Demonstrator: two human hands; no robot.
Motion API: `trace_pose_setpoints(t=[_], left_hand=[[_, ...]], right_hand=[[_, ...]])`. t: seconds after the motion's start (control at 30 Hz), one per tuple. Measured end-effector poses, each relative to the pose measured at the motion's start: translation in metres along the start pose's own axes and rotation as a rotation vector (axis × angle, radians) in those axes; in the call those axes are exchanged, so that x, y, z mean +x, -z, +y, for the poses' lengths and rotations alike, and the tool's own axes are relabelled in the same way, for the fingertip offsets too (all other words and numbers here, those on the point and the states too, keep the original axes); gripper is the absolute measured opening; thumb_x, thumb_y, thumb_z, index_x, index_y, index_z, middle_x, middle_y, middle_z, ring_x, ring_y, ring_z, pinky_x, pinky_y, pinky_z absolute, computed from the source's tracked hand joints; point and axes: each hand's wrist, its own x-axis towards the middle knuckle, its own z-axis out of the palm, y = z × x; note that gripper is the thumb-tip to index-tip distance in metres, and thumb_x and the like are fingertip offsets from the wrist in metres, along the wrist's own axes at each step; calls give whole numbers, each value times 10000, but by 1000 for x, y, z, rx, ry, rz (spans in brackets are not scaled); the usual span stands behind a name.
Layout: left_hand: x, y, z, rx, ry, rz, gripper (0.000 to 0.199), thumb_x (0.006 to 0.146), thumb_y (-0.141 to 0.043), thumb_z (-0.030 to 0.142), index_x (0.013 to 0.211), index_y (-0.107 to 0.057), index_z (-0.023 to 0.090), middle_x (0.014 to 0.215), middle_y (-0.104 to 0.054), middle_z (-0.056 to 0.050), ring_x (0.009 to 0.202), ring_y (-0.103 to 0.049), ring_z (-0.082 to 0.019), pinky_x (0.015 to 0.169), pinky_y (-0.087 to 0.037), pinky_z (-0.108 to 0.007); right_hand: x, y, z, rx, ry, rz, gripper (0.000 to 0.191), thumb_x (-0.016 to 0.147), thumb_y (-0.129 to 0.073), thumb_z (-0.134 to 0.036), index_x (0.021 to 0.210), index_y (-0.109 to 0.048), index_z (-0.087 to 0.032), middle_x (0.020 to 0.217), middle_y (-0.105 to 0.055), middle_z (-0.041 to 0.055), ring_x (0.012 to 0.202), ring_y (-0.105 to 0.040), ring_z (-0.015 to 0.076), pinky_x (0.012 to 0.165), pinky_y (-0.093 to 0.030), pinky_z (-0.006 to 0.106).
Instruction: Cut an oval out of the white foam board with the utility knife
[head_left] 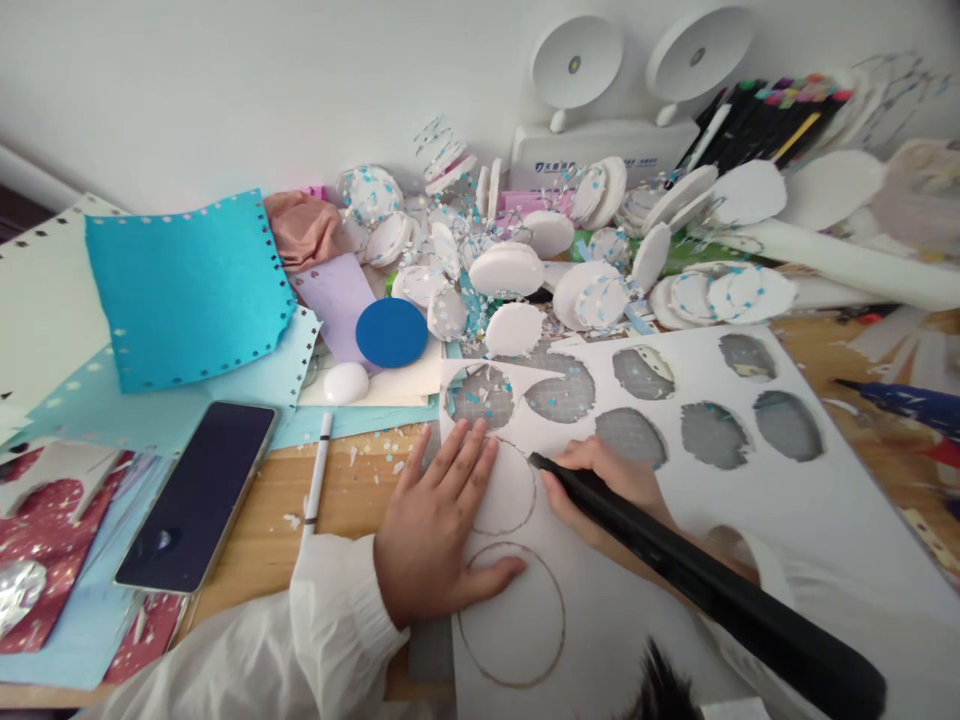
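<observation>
A white foam board (720,600) lies before me, with several ragged round holes through its far part. Two pencilled circles are drawn on its near left side. My left hand (450,510) rests flat on the board, fingers spread, palm partly over the upper circle (514,490) and thumb over the lower circle (517,665). Held in my right hand (607,480) is a long black pen-like tool (697,580), slanting toward me. Its tip is at the right edge of the upper circle; whether it pierces the board I cannot tell.
White discs (506,270) with blue star trim are heaped behind the board. A phone (199,495), a white pen (319,470) and turquoise felt (187,285) lie left. A blue disc (391,333) is nearer the middle. At right is a blue glue gun (911,402); markers (772,120) stand behind.
</observation>
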Motion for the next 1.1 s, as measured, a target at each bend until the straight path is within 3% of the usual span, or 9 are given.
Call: trace_pose_setpoints(t=[0.17,0.33,0.63,0.77,0.9,1.0,1.1], left_hand=[[0,0,0,-1,2,7,976,812,-398,735,1498,-241,59,1571,-249,-175,1466,-202,-327,1178,46,-476],[0,0,1,-7,0,8,975,810,-413,729,1497,-244,59,1566,-261,-181,1458,-219,-343,1178,21,-487],[-1,1,1,-19,7,4,991,804,-394,749,1509,-217,76,1569,-250,-177,1459,-222,-338,1179,39,-493],[0,0,-1,-33,2,-4,981,813,-385,746,1509,-219,74,1570,-245,-177,1462,-213,-335,1183,28,-505],[1,2,-11,-83,-42,1,969,799,-408,750,1502,-252,101,1554,-285,-173,1447,-259,-331,1185,29,-539],[3,5,-22,-148,-81,22,928,792,-462,720,1490,-285,136,1513,-381,-161,1403,-363,-314,1184,57,-548],[5,8,-30,-187,-109,13,973,737,-509,756,1472,-325,147,1488,-423,-156,1368,-419,-315,1180,86,-542]], right_hand=[[0,-5,4,-57,98,-2,121,845,-548,-163,823,-454,-236,628,-557,-41,575,-602,128,571,-478,211],[0,-6,4,-130,161,-47,195,842,-530,-144,699,-431,-232,563,-500,-26,518,-533,150,527,-436,256],[9,3,-4,-79,157,-119,221,840,-468,-124,662,-402,-237,536,-464,-34,487,-486,127,493,-400,241],[2,5,-4,68,-7,-64,151,827,-538,-180,730,-435,-235,568,-506,-47,478,-494,114,474,-401,229],[5,15,-7,162,-275,2,113,836,-585,-215,810,-476,-231,654,-532,-43,533,-515,113,484,-417,219],[13,24,-5,221,-385,-69,83,842,-601,-241,870,-524,-227,769,-575,-19,669,-569,130,578,-464,228],[18,33,-2,262,-352,-172,106,850,-623,-265,936,-574,-228,856,-624,3,758,-603,146,645,-491,242]])
